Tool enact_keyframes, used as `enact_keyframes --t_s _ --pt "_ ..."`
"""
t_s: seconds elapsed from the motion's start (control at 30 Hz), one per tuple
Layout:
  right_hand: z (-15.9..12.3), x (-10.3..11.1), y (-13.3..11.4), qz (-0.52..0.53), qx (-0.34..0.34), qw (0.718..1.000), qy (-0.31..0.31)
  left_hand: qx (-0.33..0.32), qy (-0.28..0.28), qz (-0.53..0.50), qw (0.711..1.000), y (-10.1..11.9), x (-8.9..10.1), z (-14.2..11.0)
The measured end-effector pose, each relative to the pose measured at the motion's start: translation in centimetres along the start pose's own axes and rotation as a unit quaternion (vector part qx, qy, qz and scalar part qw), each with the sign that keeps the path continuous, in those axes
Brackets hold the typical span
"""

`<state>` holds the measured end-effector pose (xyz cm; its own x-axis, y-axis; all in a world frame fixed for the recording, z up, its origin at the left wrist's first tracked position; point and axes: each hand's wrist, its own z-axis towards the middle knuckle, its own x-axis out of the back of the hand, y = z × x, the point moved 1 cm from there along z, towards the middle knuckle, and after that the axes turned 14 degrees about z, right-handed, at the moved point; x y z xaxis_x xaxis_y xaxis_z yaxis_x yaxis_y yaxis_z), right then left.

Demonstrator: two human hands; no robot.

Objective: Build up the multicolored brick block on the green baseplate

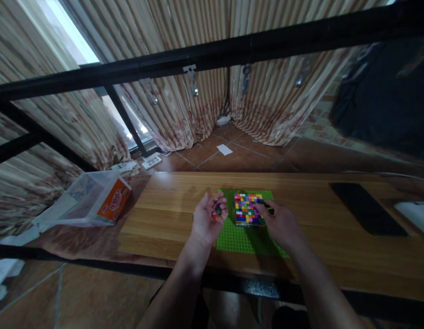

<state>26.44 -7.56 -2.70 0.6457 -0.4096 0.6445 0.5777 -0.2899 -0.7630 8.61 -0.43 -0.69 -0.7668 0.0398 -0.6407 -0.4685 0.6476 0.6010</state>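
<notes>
A green studded baseplate (232,241) lies on the wooden table. On it stands a low block of small multicoloured toy bricks (246,208), packed close together. My left hand (207,219) is turned palm up over the plate's left edge, its fingers curled round several loose toy bricks (218,211). At the block's right side, my right hand (278,221) has its thumb and fingertips drawn together on the upper bricks. Whatever lies between those fingertips is too small and too covered to make out.
A dark flat panel (368,208) lies on the table (164,214) to the right. Left of the table sits a clear plastic bin (85,196) with an orange label. A black metal rail (212,52) crosses beyond the table, with curtains (198,105) behind.
</notes>
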Motion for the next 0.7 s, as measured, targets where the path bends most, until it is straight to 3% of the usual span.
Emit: enact_keyframes --t_s 0.1,0.17,0.23,0.3,0.4,0.5,0.6,0.7 --pt "-0.1 0.1 0.3 0.001 0.015 1.000 0.016 0.001 0.004 -0.045 0.999 -0.1 -0.6 -0.1" --pt "-0.5 0.4 -0.3 0.011 0.051 0.996 0.066 -0.001 -0.001 -0.065 0.998 0.4 -0.5 -0.2" --pt "-1.3 0.7 -1.5 0.035 0.103 0.985 0.137 -0.029 0.003 -0.082 0.996 1.8 0.3 -0.4" --pt "-2.3 0.2 -3.3 0.080 0.155 0.971 0.162 -0.087 0.038 -0.105 0.990 3.8 1.7 -0.5" --pt "-3.9 -2.5 -6.2 0.135 0.218 0.964 0.065 -0.160 0.103 -0.135 0.972 6.7 4.3 -1.0" --pt "-5.1 -7.1 -8.2 0.118 0.248 0.960 -0.053 -0.193 0.142 -0.150 0.959 8.6 6.1 -1.5" --pt "-5.5 -11.4 -8.9 0.055 0.256 0.961 -0.094 -0.195 0.130 -0.156 0.960 9.2 6.7 -1.9" --pt "-5.2 -14.4 -8.9 -0.017 0.260 0.958 -0.122 -0.181 0.111 -0.157 0.965 9.3 6.9 -2.2"
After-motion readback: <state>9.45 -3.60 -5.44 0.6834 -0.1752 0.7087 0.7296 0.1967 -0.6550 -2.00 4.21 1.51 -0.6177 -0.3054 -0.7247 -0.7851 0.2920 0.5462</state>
